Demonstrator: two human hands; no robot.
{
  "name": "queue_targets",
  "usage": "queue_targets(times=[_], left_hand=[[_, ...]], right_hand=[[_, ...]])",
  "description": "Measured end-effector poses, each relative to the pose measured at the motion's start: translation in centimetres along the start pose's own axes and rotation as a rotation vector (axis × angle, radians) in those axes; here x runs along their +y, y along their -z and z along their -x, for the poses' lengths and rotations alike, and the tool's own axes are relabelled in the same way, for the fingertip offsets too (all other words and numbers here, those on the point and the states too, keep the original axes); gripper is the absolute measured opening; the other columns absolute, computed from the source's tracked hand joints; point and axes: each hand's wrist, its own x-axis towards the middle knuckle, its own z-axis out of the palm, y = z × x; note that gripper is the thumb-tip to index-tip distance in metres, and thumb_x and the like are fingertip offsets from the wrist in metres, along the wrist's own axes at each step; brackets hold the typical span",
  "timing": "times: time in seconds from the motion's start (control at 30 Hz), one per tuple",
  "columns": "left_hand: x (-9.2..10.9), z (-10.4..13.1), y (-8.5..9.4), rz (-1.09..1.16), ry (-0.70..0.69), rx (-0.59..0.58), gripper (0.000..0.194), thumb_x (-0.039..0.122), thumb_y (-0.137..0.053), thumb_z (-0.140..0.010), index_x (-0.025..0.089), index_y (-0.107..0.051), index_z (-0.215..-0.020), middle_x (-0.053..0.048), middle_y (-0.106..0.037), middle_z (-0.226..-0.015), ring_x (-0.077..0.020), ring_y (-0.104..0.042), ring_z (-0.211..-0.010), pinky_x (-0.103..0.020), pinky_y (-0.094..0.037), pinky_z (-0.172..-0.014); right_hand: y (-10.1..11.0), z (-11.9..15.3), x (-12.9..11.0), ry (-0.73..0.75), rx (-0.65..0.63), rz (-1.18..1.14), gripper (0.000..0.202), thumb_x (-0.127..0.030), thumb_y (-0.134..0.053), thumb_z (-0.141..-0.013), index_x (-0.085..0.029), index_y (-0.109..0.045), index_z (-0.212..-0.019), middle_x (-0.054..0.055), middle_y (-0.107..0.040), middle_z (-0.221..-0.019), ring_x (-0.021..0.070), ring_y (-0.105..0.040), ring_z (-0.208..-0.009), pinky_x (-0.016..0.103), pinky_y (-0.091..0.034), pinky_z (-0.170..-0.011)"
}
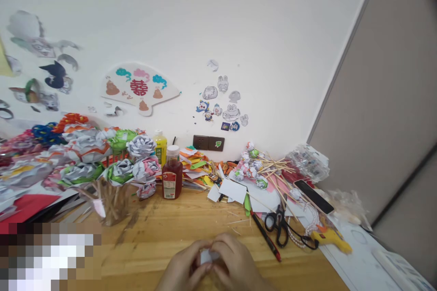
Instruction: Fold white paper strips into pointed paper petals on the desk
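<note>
At the bottom centre of the head view, my left hand (180, 266) and my right hand (239, 263) meet over the wooden table. Between their curled fingers is a small white piece of paper (205, 257), pinched from both sides. Most of that paper is hidden by the fingers, so its full shape does not show. To the right of my right hand lie a dark pen with a red end (266, 236) and black-handled scissors (278, 226).
Paper flowers on sticks stand in a clear container (114, 204) at left. Behind the hands are a red-brown bottle (172, 177), a yellow bottle (160, 145) and paper scraps (196, 168). At right lie a phone (314, 196), a yellow glue gun (332, 238) and small stick flowers (251, 168).
</note>
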Motion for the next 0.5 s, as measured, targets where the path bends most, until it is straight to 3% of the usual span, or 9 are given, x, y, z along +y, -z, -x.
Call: queue_targets(times=[0.17, 0.33, 0.5], left_hand=[[0.19, -0.06, -0.02, -0.076, 0.033, 0.029, 0.019, 0.028, -0.056, -0.073, 0.019, -0.064, -0.088, 0.001, -0.064, -0.068, -0.0156, -0.055, -0.061, -0.022, -0.042, -0.059], [0.02, -0.06, 0.02, -0.099, 0.016, -0.013, 0.012, 0.024, -0.055, -0.073, 0.018, -0.062, -0.081, 0.0, -0.064, -0.069, -0.015, -0.055, -0.062, -0.022, -0.041, -0.058], [-0.01, 0.06, 0.07, -0.188, -0.035, -0.038, 0.019, 0.02, -0.06, -0.07, 0.018, -0.061, -0.089, -0.001, -0.065, -0.074, -0.0159, -0.056, -0.065, -0.023, -0.041, -0.061]], right_hand=[[-0.02, 0.08, 0.06, -0.02, 0.003, 0.025, 0.032, -0.009, -0.054, -0.069, -0.017, -0.059, -0.1, 0.007, -0.06, -0.094, 0.0202, -0.057, -0.085, 0.029, -0.045, -0.073], [-0.56, 0.2, 0.57, 0.066, 0.052, 0.114, 0.028, -0.009, -0.05, -0.071, -0.019, -0.06, -0.095, 0.006, -0.061, -0.09, 0.0199, -0.057, -0.079, 0.028, -0.046, -0.067], [-0.7, 0.22, 0.85, 0.154, 0.107, 0.133, 0.027, -0.007, -0.046, -0.074, -0.017, -0.058, -0.097, 0.008, -0.063, -0.091, 0.02, -0.058, -0.08, 0.029, -0.048, -0.068]])
